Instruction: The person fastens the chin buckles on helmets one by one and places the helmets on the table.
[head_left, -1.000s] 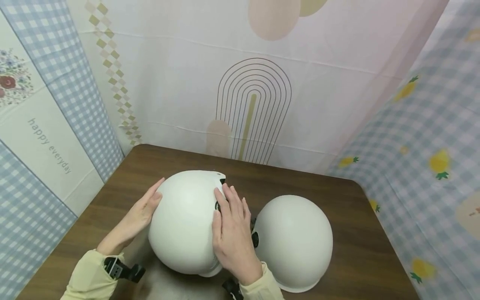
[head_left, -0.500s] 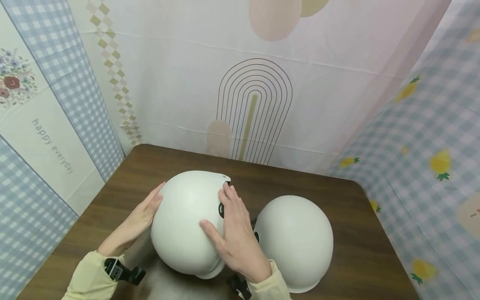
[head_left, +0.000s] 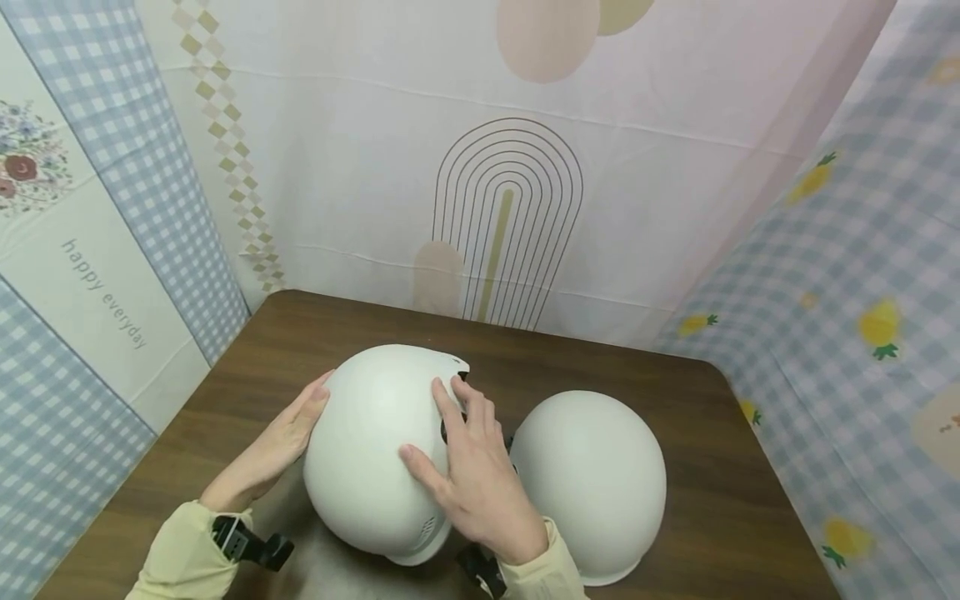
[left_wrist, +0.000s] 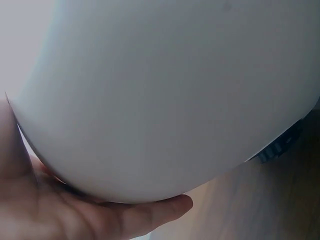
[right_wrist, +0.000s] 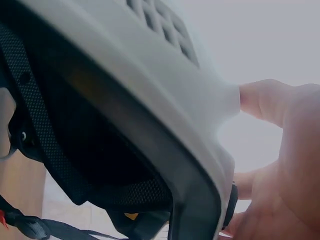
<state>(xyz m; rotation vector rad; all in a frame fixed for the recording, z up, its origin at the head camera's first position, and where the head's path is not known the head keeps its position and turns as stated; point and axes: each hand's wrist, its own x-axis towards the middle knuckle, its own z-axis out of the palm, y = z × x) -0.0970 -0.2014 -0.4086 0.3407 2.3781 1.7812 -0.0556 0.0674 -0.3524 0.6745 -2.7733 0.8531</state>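
Observation:
A white helmet (head_left: 375, 450) is tipped between my two hands, left of the table's middle. My left hand (head_left: 281, 433) supports its left side, fingers fairly straight along the shell; the left wrist view shows this hand (left_wrist: 75, 215) beneath the smooth curve. On the other side, my right hand (head_left: 483, 475) grips the helmet near its edge, with thumb and index finger on the shell and the other fingers bent by the rim. From the right wrist, I see the dark inner lining (right_wrist: 110, 150), vent holes (right_wrist: 167, 30) and a hanging strap (right_wrist: 35, 227).
A second white helmet (head_left: 592, 483) stands dome-up just right of my right hand. Both are at a dark wooden table (head_left: 720, 433). Printed cloth (head_left: 360, 167) hangs behind it, and checked cloth (head_left: 787, 275) hangs down the right side.
The held helmet has turned and shifted slightly right, bringing its vent holes into view. My right thumb has spread onto the shell and its fingers have bent. The second helmet stays put.

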